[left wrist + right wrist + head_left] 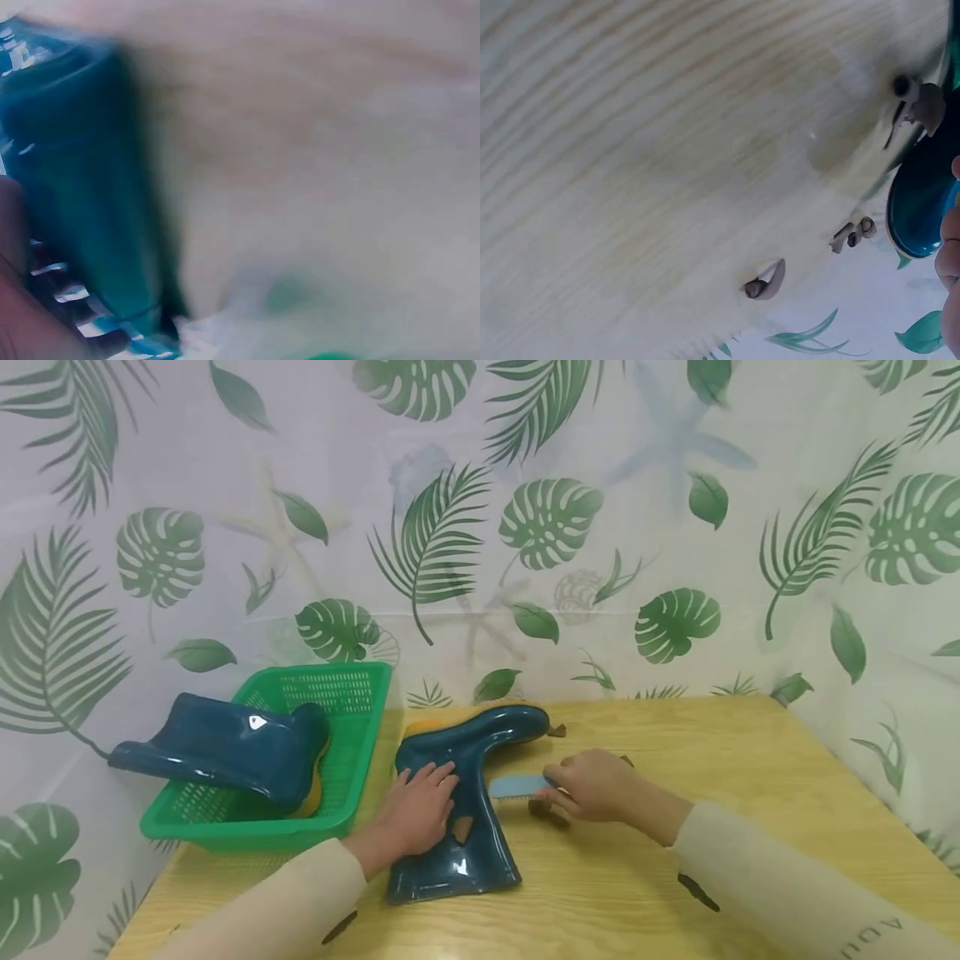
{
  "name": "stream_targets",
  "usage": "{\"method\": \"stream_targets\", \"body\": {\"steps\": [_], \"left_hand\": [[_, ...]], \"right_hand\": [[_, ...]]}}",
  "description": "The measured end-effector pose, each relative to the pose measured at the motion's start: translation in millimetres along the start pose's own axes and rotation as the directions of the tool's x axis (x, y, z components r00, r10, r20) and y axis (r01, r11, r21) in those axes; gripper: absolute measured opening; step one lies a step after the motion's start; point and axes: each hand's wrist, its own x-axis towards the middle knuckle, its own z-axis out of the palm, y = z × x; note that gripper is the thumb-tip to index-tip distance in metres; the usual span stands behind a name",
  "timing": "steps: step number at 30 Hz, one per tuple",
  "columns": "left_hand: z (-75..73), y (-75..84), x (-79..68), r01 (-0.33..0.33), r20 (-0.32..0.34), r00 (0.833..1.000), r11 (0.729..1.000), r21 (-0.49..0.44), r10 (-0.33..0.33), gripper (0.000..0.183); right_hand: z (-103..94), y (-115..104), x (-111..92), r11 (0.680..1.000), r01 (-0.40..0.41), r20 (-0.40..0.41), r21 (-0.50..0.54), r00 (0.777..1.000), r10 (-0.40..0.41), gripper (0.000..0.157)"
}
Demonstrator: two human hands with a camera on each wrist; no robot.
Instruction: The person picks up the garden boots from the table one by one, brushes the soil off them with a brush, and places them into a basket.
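Observation:
A dark blue rain boot [491, 852] with a yellowish sole lies on its side on the wooden table. My left hand [422, 810] rests on its shaft, fingers spread out. Just below those fingers a small brown piece [462, 829] sits on the boot. My right hand [600, 785] grips a light blue brush [517, 787], whose bristled end reaches close to the boot's shaft. Under this hand another brown piece [547, 812] lies on the table. The left wrist view shows the boot [82, 165] blurred; in the right wrist view the brush cannot be made out.
A second blue boot [232, 747] leans in a green plastic basket [371, 727] at the left. Small brown pieces lie near the boot's toe [557, 730] and farther right [765, 281]. A leaf-patterned cloth [465, 568] hangs behind the wooden table [750, 760].

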Motion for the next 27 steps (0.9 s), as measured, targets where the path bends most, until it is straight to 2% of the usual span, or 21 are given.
{"method": "stream_targets", "body": {"steps": [4, 8, 10, 14, 15, 17, 20, 23, 27], "left_hand": [[-25.4, 12.4, 23.5, 0.130, 0.010, 0.991, 0.991, 0.013, -0.130, 0.037], [-42.3, 15.6, 55.8, 0.237, 0.104, 0.967, 0.971, -0.022, -0.234, 0.048], [-46.0, 10.8, 70.3, 0.258, 0.168, 0.954, 0.966, -0.026, -0.250, 0.056], [-42.2, -8.7, 93.1, 0.279, 0.328, 0.910, 0.960, -0.031, -0.254, 0.071], [-41.3, -13.2, 96.5, 0.275, 0.364, 0.898, 0.961, -0.025, -0.248, 0.071], [-38.7, -20.8, 101.7, 0.262, 0.396, 0.888, 0.965, -0.022, -0.232, 0.068], [-38.0, -25.3, 103.6, 0.209, 0.388, 0.900, 0.978, 0.008, -0.196, 0.059], [-38.3, -26.3, 105.1, 0.153, 0.335, 0.930, 0.988, 0.028, -0.154, 0.049], [-58.2, -27.1, 106.4, 0.119, 0.218, 0.968, 0.992, 0.038, -0.124, 0.042]], "right_hand": [[6.3, 3, -4, 1.000, 0.026, -0.032, 0.004, 0.999, -0.026, 0.033], [8.6, 0, -3, 1.000, 0.028, -0.042, 0.006, 0.999, -0.028, 0.030], [7.7, -3, -2, 0.999, 0.038, -0.047, 0.002, 0.998, -0.038, 0.029], [5.8, -8, 1, 0.999, 0.048, -0.039, -0.009, 0.998, -0.048, 0.030], [6.0, -8, 1, 0.999, 0.043, -0.032, -0.012, 0.999, -0.044, 0.029], [5.2, -9, 1, 0.999, 0.038, -0.027, -0.005, 0.999, -0.038, 0.030], [4.3, -9, 1, 0.999, 0.032, -0.024, 0.003, 0.999, -0.032, 0.029], [3.4, -8, 0, 0.999, 0.034, -0.027, 0.009, 0.999, -0.034, 0.030], [0.9, -3, 1, 1.000, 0.020, -0.080, 0.012, 0.997, -0.019, 0.031]]}}
